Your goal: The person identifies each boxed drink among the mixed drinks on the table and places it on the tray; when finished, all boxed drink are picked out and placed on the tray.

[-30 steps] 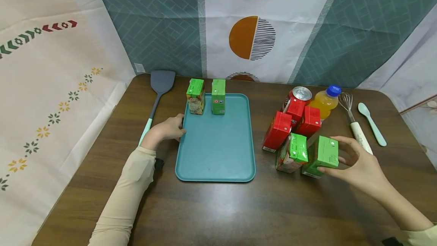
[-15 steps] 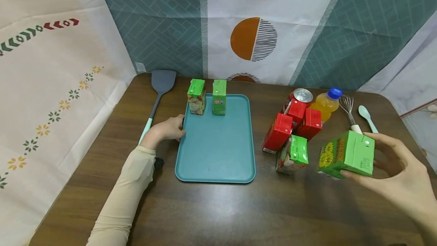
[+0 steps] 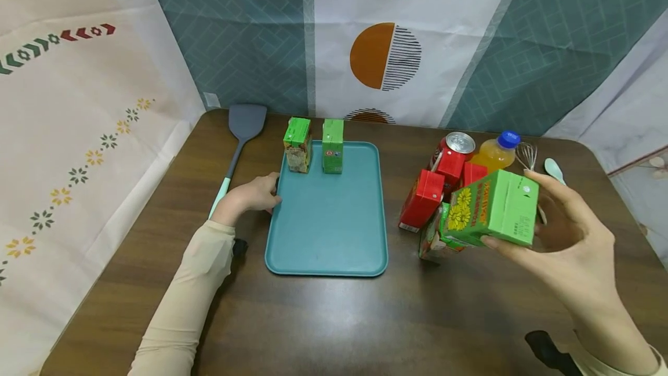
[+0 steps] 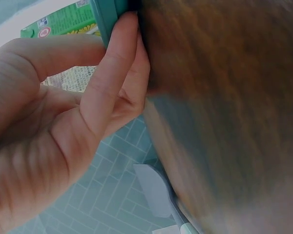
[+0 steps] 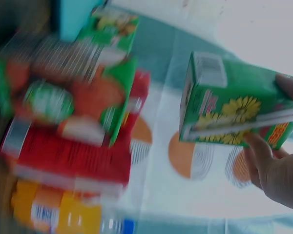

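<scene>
right wrist view (blurred): right hand (image 5: 276, 168) fingers clamp the green carton (image 5: 234, 105); left hand (image 3: 254, 195) fingers grip the tray (image 3: 329, 237).

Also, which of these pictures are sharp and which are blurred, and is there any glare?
Head view: sharp, with a soft pale sheen on the table near the tray. Left wrist view: the left hand is fairly clear, the wood beside it smeared. Right wrist view: the green carton is readable, the red and green cartons behind it motion-blurred.
</scene>
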Demonstrator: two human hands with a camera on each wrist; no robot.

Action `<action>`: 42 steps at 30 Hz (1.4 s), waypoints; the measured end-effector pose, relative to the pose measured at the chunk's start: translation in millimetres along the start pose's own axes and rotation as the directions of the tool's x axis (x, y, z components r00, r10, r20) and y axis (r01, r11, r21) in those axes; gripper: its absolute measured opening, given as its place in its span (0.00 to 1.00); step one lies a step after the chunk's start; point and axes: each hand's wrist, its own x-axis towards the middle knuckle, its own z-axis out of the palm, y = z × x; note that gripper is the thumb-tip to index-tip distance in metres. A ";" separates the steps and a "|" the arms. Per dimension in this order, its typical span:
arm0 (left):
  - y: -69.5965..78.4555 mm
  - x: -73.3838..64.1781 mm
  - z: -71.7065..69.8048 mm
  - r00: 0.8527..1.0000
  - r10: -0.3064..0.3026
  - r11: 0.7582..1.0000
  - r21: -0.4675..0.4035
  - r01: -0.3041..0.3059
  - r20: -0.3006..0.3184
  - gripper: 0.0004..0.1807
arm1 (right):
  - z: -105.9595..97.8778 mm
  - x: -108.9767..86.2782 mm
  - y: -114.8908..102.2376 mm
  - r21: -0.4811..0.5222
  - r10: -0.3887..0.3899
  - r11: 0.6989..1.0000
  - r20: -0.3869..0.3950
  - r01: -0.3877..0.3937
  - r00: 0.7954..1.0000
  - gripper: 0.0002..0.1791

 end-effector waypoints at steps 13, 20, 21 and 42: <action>1.3 2.3 -2.3 1.000 0.000 1.000 0.015 0.000 0.003 0.38 | 72.7 34.0 30.0 -0.116 0.113 0.986 -0.050 -0.119 0.992 0.45; 2.0 -0.6 -6.5 1.000 -0.014 1.000 0.004 0.014 0.010 0.38 | 101.5 59.1 60.5 -0.101 0.190 0.973 -0.148 -0.206 0.971 0.42; 1.7 -1.1 -6.9 1.000 -0.019 1.000 0.002 0.019 0.011 0.38 | 105.0 61.3 65.9 -0.101 0.179 0.975 -0.156 -0.196 0.971 0.42; 1.4 0.4 -1.3 1.000 -0.007 1.000 -0.002 0.007 0.020 0.38 | 139.6 96.5 160.1 -0.081 0.554 0.791 -0.326 -0.607 0.766 0.49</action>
